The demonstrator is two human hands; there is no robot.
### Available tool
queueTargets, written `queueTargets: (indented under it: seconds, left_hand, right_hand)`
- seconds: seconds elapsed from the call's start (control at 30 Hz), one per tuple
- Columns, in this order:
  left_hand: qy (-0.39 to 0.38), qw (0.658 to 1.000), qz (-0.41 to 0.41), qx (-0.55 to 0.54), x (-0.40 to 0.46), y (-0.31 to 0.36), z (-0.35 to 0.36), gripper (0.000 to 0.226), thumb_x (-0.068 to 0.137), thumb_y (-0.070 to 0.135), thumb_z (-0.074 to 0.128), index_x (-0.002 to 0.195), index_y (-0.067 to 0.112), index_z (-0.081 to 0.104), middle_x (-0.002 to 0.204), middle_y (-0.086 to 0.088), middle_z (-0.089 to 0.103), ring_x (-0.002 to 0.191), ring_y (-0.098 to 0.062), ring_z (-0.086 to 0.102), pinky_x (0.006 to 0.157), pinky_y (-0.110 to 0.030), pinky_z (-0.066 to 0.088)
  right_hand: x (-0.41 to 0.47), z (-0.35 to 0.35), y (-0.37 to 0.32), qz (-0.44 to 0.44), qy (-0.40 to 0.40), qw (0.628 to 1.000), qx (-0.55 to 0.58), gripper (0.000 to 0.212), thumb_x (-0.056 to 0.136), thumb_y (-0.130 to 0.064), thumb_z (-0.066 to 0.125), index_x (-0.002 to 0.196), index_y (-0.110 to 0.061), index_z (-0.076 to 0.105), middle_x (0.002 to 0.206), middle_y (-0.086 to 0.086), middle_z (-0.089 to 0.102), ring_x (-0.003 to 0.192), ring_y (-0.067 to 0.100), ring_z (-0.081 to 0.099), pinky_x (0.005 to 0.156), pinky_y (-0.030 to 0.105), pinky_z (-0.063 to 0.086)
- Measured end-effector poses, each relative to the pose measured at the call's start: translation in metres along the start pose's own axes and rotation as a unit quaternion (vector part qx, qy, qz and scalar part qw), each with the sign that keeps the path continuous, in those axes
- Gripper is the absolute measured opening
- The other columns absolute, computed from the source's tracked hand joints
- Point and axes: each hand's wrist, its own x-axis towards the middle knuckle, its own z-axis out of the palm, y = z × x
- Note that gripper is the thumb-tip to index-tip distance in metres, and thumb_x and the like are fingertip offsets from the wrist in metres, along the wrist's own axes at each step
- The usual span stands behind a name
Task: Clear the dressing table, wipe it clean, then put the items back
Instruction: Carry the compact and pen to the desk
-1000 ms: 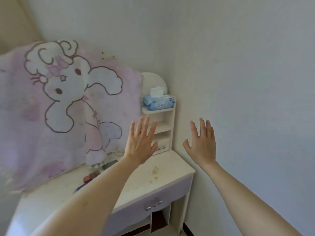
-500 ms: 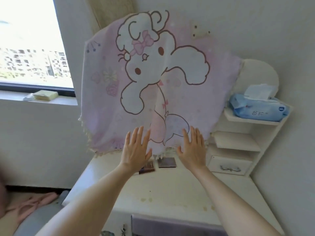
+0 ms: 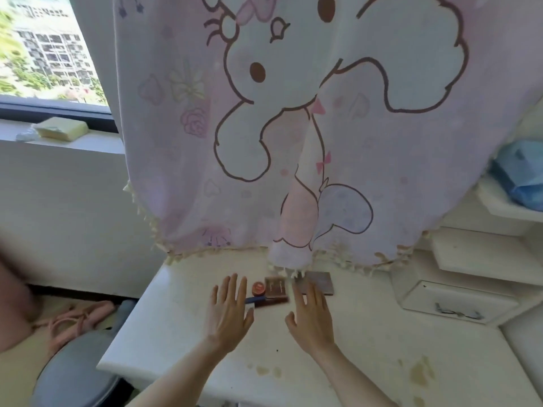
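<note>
The white dressing table (image 3: 182,327), its top marked with yellowish-brown stains (image 3: 420,374) toward the near right, is filling the lower middle of the view. A small cluster of cosmetics is lying at the back of the top, just under the hanging cloth: a round red tin (image 3: 258,288), a brown rectangular palette (image 3: 276,287) just beside it on the right, a larger grey-brown flat compact (image 3: 318,282) further right, and a slim dark blue and maroon stick (image 3: 266,301) lying across in front of the tin and palette.

The left hand (image 3: 230,311) is hovering palm-down with fingers straight and spread, gripping nothing, its fingertips near the red tin and the blue end of the stick. The right hand (image 3: 313,314) is likewise flat and released, fingers extended toward the grey-brown compact; whether they are touching it cannot be told.

A pale pink cloth printed with a white cartoon rabbit and edged with a cream fringe (image 3: 293,127) is hanging over the back of the table. To the right, white shelves with a small drawer (image 3: 458,301) are standing on the top, and a blue pack of wipes (image 3: 523,168) is sitting on an upper shelf. To the left, a yellow sponge (image 3: 61,129) is resting on the windowsill, and a grey round stool (image 3: 73,374) is standing beside the table.
</note>
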Motion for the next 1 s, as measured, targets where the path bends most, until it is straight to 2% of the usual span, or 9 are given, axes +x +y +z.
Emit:
queueTargets:
  seconds: [0.13,0.2,0.27,0.33,0.47,0.57,0.73,0.87,1.0]
  left_hand:
    - [-0.040,0.999,0.011,0.018,0.025,-0.007,0.036,0.064,0.077,0.045,0.035,0.113,0.000,0.064,0.113,-0.020,0.064,0.102,-0.036,0.062,0.078,-0.048,0.054]
    - [-0.035,0.999,0.025,0.025,0.034,-0.007,0.051,0.058,0.073,0.046,0.055,0.107,-0.001,0.066,0.107,-0.019,0.067,0.097,-0.034,0.064,0.074,-0.046,0.055]
    - [-0.043,0.998,0.032,0.025,0.039,-0.007,0.062,0.064,0.053,0.043,0.082,0.099,0.000,0.069,0.099,-0.016,0.068,0.090,-0.032,0.065,0.067,-0.042,0.056]
    - [-0.036,0.998,0.036,0.023,0.045,-0.008,0.069,0.066,0.039,0.039,0.089,0.089,0.001,0.070,0.090,-0.014,0.068,0.081,-0.029,0.065,0.057,-0.039,0.055]
    - [-0.027,0.998,0.050,0.022,0.054,-0.009,0.080,0.055,0.037,0.038,0.090,0.077,0.007,0.068,0.076,-0.007,0.063,0.066,-0.024,0.059,0.047,-0.034,0.046]
    - [-0.032,0.998,0.049,0.024,0.057,-0.009,0.089,0.052,0.036,0.038,0.090,0.073,0.010,0.066,0.071,-0.005,0.061,0.062,-0.023,0.057,0.046,-0.032,0.043]
    - [-0.026,0.996,0.073,0.035,0.058,-0.010,0.098,0.040,0.039,0.020,0.090,0.070,0.014,0.064,0.069,-0.002,0.060,0.061,-0.021,0.056,0.046,-0.031,0.043]
    - [-0.035,0.994,0.084,0.054,0.056,-0.011,0.102,0.039,0.040,0.017,0.088,0.069,0.014,0.063,0.068,-0.002,0.058,0.060,-0.022,0.054,0.047,-0.032,0.042]
    - [-0.037,0.993,0.078,0.080,0.058,-0.006,0.099,0.037,0.038,0.011,0.086,0.067,0.011,0.063,0.064,-0.006,0.055,0.054,-0.024,0.050,0.045,-0.034,0.040]
  right_hand:
    - [0.016,0.036,0.001,-0.007,-0.031,0.999,-0.006,0.083,0.051,-0.029,0.079,0.125,-0.017,0.044,0.118,0.012,0.063,0.109,0.029,0.061,0.087,0.037,0.052]
    - [0.025,0.050,0.003,-0.012,-0.046,0.999,-0.005,0.078,0.050,-0.028,0.080,0.122,-0.016,0.055,0.119,0.010,0.064,0.109,0.026,0.061,0.086,0.034,0.052]
    - [0.034,0.061,0.004,-0.031,-0.060,0.998,-0.001,0.073,0.051,-0.027,0.081,0.120,-0.014,0.061,0.120,0.006,0.064,0.110,0.022,0.061,0.086,0.031,0.052]
    - [0.046,0.069,0.006,-0.062,-0.070,0.996,0.000,0.071,0.052,-0.025,0.082,0.119,-0.011,0.061,0.120,0.004,0.064,0.111,0.021,0.061,0.087,0.031,0.053]
    - [0.067,0.088,0.010,-0.112,-0.085,0.990,0.002,0.065,0.057,-0.019,0.083,0.118,-0.008,0.062,0.119,0.006,0.064,0.107,0.021,0.062,0.087,0.033,0.053]
    - [0.077,0.097,0.011,-0.124,-0.102,0.987,-0.003,0.065,0.058,-0.019,0.083,0.118,-0.009,0.062,0.119,0.006,0.064,0.105,0.021,0.063,0.085,0.032,0.054]
    - [0.084,0.094,0.012,-0.131,-0.097,0.987,0.007,0.065,0.050,-0.030,0.086,0.110,-0.012,0.066,0.110,0.002,0.067,0.098,0.018,0.065,0.081,0.027,0.054]
    - [0.093,0.092,0.015,-0.127,-0.094,0.987,0.008,0.063,0.052,-0.031,0.083,0.109,-0.011,0.064,0.106,0.003,0.067,0.095,0.021,0.065,0.080,0.032,0.055]
    - [0.100,0.096,0.016,-0.127,-0.108,0.986,0.013,0.066,0.044,-0.034,0.089,0.102,-0.012,0.067,0.096,0.001,0.070,0.084,0.019,0.067,0.068,0.031,0.057]
